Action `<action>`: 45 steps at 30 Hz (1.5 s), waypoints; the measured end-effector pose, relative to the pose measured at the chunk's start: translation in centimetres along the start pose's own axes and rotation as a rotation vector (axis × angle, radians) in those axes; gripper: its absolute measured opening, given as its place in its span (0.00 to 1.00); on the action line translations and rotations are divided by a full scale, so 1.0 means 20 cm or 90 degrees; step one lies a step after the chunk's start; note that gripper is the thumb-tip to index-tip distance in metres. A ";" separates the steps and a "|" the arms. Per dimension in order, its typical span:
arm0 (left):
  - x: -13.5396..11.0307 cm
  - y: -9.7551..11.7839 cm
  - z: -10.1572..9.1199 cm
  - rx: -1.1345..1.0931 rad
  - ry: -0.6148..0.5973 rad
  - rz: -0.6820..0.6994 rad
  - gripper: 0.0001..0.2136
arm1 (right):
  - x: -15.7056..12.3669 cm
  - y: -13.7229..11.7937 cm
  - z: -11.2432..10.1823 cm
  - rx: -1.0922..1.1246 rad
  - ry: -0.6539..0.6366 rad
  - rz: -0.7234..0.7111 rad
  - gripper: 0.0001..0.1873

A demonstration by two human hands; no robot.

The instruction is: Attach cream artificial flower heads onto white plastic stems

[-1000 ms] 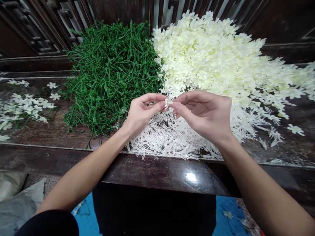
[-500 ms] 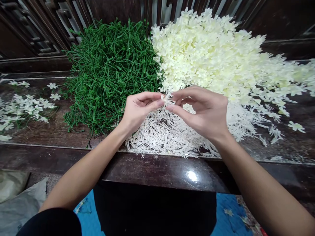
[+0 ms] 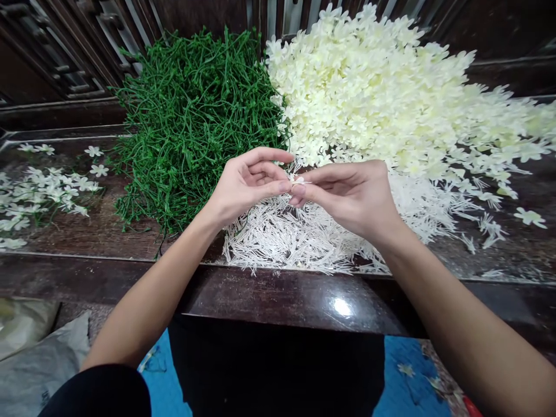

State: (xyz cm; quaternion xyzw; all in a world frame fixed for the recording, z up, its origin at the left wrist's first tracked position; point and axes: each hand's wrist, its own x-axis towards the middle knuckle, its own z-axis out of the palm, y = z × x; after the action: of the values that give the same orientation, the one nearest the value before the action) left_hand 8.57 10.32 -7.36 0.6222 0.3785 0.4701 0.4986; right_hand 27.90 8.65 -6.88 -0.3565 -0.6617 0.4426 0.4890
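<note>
My left hand (image 3: pixel 245 185) and my right hand (image 3: pixel 347 194) meet fingertip to fingertip above the dark wooden table (image 3: pixel 278 298). Both pinch one small white flower piece (image 3: pixel 297 180) between thumb and forefinger. Under the hands lies a heap of thin white plastic stamens (image 3: pixel 299 234). Behind the left hand sits a tangled pile of green plastic stems (image 3: pixel 195 121). A big mound of cream artificial petals (image 3: pixel 382 98) rises behind the right hand.
Finished small white flowers (image 3: pixel 47 188) lie scattered at the table's left. Loose petals (image 3: pixel 527 217) lie at the right edge. Carved dark woodwork (image 3: pixel 65 46) backs the table. A grey sack (image 3: pixel 35 359) and blue cloth (image 3: pixel 399 382) lie below the front edge.
Both hands have stayed pinched together on the small piece, shifting slightly down and left from half a second ago. The left fingers have spread a little higher.
</note>
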 end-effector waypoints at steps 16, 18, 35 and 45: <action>0.00 0.12 -0.23 0.509 -0.247 -0.031 0.13 | 0.00 0.02 0.01 -0.024 -0.081 0.004 0.03; 0.00 0.07 -0.24 0.513 -0.259 -0.023 0.15 | 0.00 0.03 0.00 -0.033 -0.083 0.002 0.02; -0.02 0.12 -0.08 0.127 -0.097 -0.054 0.07 | 0.04 0.03 -0.04 0.015 0.071 0.058 0.11; 0.01 0.03 -0.04 -0.013 0.107 -0.057 0.12 | 0.06 0.05 -0.05 0.089 0.107 0.119 0.13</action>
State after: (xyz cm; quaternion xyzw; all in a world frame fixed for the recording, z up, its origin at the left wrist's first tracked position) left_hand 7.93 10.61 -6.76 0.5582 0.4414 0.5019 0.4917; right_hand 28.53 10.33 -7.23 -0.4175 -0.5500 0.5000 0.5227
